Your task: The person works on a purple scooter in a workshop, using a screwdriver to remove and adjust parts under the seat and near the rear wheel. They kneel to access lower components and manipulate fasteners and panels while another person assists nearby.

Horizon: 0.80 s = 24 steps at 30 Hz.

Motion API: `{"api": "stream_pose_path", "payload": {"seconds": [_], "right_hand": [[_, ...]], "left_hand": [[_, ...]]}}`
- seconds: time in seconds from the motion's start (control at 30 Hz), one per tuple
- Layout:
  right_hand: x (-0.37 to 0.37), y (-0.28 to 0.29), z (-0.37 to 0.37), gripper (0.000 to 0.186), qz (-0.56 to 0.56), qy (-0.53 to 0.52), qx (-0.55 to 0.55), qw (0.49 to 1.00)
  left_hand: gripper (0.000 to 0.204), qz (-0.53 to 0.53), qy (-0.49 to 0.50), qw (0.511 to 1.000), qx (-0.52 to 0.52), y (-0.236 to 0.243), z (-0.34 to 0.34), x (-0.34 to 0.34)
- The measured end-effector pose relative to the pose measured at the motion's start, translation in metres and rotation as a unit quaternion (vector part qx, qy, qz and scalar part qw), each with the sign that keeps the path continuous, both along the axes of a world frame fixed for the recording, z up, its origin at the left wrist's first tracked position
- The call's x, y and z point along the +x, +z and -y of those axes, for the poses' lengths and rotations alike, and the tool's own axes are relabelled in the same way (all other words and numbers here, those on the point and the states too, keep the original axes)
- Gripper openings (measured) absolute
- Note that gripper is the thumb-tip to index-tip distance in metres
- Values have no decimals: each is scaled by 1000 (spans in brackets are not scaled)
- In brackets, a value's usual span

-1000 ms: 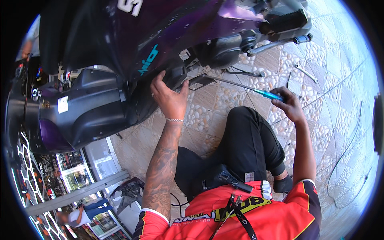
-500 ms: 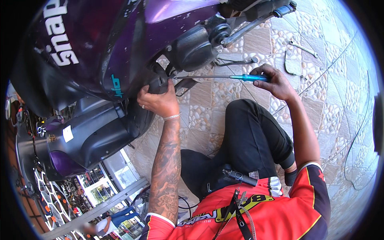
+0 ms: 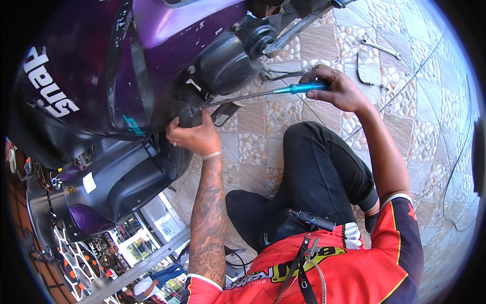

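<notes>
My right hand point(image 3: 340, 89) is closed round the blue see-through handle of a long screwdriver point(image 3: 298, 88). Its thin metal shaft runs left and slightly downward to the lower side of a purple and black scooter point(image 3: 167, 55). There the tip meets the black plastic panel point(image 3: 185, 114), close to my left fingertips. My left hand point(image 3: 198, 136) grips that panel's edge, with one finger raised beside the tip. Whether a screw sits under the tip is too small to tell.
A wrench point(image 3: 382, 49) and a thin bent black rod point(image 3: 362, 71) lie on the pebble-patterned tiles point(image 3: 319, 43) at the far right. A cable point(image 3: 445, 202) curves along the floor. My bent knee point(image 3: 309, 137) stands just below the screwdriver. Behind the scooter, a person sits at lower left.
The screwdriver has gone from nearly level to slanting, its handle end higher than its tip. My right hand has moved slightly left and up. The view of the scooter has shifted.
</notes>
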State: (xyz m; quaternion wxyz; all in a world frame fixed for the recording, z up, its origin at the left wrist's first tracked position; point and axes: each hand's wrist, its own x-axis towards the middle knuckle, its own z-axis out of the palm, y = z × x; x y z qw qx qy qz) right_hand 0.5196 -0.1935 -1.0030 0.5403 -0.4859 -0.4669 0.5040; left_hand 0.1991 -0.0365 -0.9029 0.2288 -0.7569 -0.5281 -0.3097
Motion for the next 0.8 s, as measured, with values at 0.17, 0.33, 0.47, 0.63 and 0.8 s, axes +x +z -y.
{"api": "stream_pose_path", "payload": {"seconds": [0.17,0.33,0.47,0.63,0.8], "right_hand": [[2,-5,-10,34,23,-5,42,999],[9,-4,-20,33,153,-64,83,983],[9,2,-24,33,193,-95,99,972],[15,6,-27,36,140,-30,76,987],[29,9,-39,38,163,31,58,984]], "left_hand": [[73,-14,-11,1000,14,-2,-1,-2],[72,-17,-27,999,29,-2,-2,-2],[71,-11,-25,1000,15,-1,0,-2],[72,-10,-25,1000,13,-1,0,-4],[70,-7,-33,999,10,0,0,-5]]}}
